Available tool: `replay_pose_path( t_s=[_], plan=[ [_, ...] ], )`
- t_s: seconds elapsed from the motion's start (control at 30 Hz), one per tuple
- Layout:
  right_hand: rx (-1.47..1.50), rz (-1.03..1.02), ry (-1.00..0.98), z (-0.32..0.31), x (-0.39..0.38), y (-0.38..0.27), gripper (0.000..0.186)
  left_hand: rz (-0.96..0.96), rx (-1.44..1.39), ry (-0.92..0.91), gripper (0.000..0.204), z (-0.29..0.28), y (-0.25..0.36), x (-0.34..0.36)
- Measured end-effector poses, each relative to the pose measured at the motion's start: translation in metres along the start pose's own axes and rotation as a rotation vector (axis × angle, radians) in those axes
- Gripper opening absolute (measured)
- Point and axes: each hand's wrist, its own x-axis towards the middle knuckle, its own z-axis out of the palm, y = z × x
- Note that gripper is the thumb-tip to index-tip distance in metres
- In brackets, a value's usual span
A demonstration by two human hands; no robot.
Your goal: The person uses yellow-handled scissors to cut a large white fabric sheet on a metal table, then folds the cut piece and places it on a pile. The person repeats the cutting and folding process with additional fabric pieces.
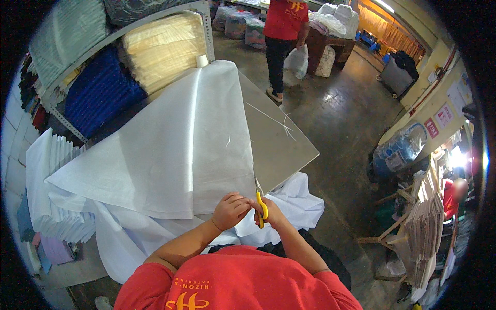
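Note:
A large white cloth lies across the table, folded to a point at the far end, with its right edge running down toward my hands. My right hand is closed on yellow-handled scissors, whose blades point away along that edge. Beside it, my left hand has its fingers bent and pressed together, the fingertips close to the scissor handles. Whatever those fingers pinch is hidden. More white cloth hangs in loose folds under both forearms. Loose white threads lie on the bare tabletop to the right.
Folded white cloths are stacked at the left. Behind stands a metal shelf with blue and cream fabric bundles. Another person carries a plastic bag beyond the table. A wrapped blue container stands by the right wall.

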Motion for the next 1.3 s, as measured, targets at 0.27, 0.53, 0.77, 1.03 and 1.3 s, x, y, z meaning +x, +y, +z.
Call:
replay_pose_path(
  t_s=[0.27, 0.53, 0.77, 1.03, 1.3],
  plan=[
    [-0.027, 0.028, 0.031, 0.001, 0.0001, -0.0044, 0.055, 0.007, 0.032, -0.028, 0.012, -0.0036, 0.0017, 0.0024],
    [0.003, 0.02, 0.038, 0.005, 0.0033, -0.0048, 0.054, 0.003, 0.047, -0.034, 0.01, -0.0022, 0.0009, 0.0014],
    [-0.086, -0.005, 0.071, 0.0067, 0.0026, -0.0052, 0.05, 0.018, 0.046, -0.033, 0.008, -0.0028, 0.0014, 0.0011],
    [-0.135, -0.019, 0.079, 0.0055, 0.0051, 0.0011, 0.052, 0.037, 0.06, -0.019, 0.007, 0.0004, -0.0001, -0.0013],
    [-0.167, 0.002, 0.085, 0.0066, 0.0009, -0.0046, 0.051, 0.035, 0.063, -0.021, 0.007, -0.0019, 0.0014, -0.0004]
  ],
)
